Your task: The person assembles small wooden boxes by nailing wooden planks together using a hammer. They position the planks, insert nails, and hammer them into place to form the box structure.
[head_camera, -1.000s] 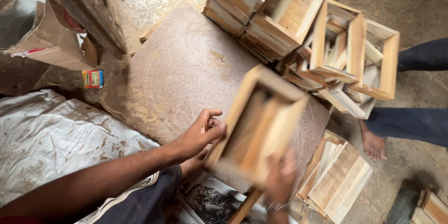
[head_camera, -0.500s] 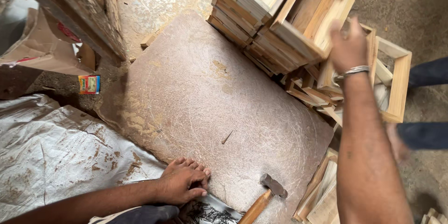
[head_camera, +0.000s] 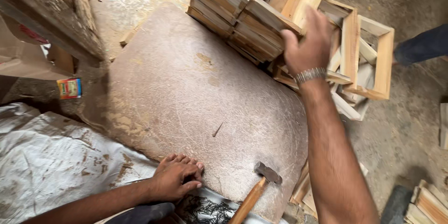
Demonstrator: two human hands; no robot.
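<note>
Two hands are being seen: the right grip (head_camera: 308, 42) is grasping a stacked wooden frame (head_camera: 273, 16) at one o'clock; the left grip (head_camera: 175, 177), released, is being rested on nails (head_camera: 205, 209) at six.

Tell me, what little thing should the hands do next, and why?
Probably the left hand should pinch up a nail from the pile of nails just beside it. The right hand is already on the stacked wooden frames, and the hammer lies ready on the board.
</note>
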